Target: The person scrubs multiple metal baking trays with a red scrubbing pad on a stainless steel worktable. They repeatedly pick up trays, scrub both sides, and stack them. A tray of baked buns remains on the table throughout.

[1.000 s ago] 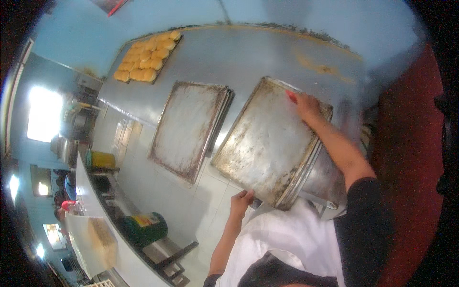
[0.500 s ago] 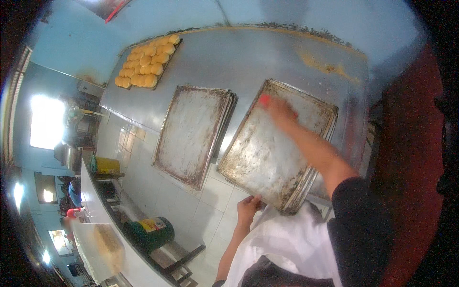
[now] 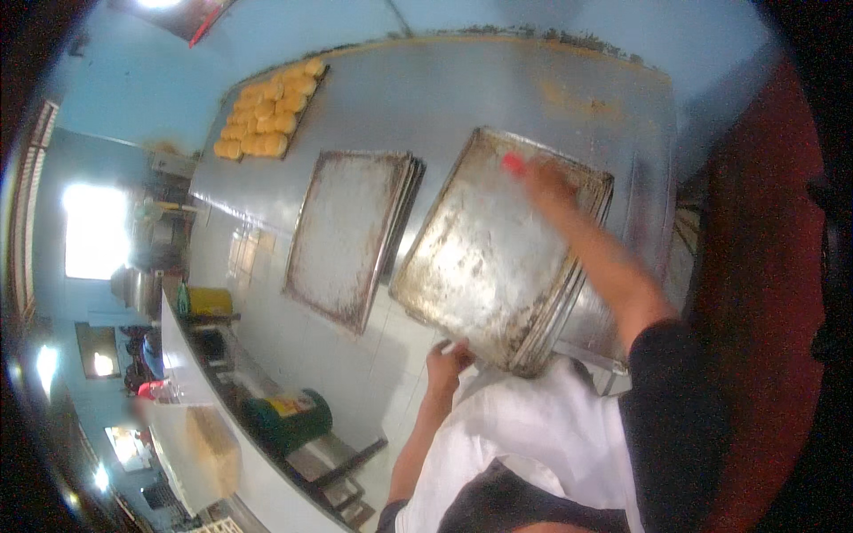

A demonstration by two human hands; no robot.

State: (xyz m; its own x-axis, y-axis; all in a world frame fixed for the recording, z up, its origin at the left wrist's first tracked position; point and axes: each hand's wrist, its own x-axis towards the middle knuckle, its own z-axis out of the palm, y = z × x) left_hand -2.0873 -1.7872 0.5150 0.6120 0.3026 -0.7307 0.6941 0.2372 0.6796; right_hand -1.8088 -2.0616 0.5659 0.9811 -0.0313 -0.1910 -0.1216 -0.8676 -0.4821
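Worn metal baking trays (image 3: pixel 484 258) lie stacked in front of me, the near end jutting past the table edge. My left hand (image 3: pixel 448 361) is closed on the near left edge of this stack. Over the far part of the top tray is my right hand (image 3: pixel 553 191), blurred and closed around a small red object (image 3: pixel 514 165). Its kind cannot be made out; only a red end shows beyond the fingers. To the left sits a second stack of baking trays (image 3: pixel 346 235), also overhanging the edge, with neither hand on it.
Golden buns (image 3: pixel 267 111) fill a tray at the far left of the metal table (image 3: pixel 426 98). A blue wall rises behind. Down on the left are a white counter (image 3: pixel 204 355), a dark green bucket (image 3: pixel 289 425) and a yellow bucket (image 3: pixel 210 302).
My right hand with the red object has swept a little to the right across the top tray. My left hand keeps its place at the tray edge. The whole view has shifted slightly.
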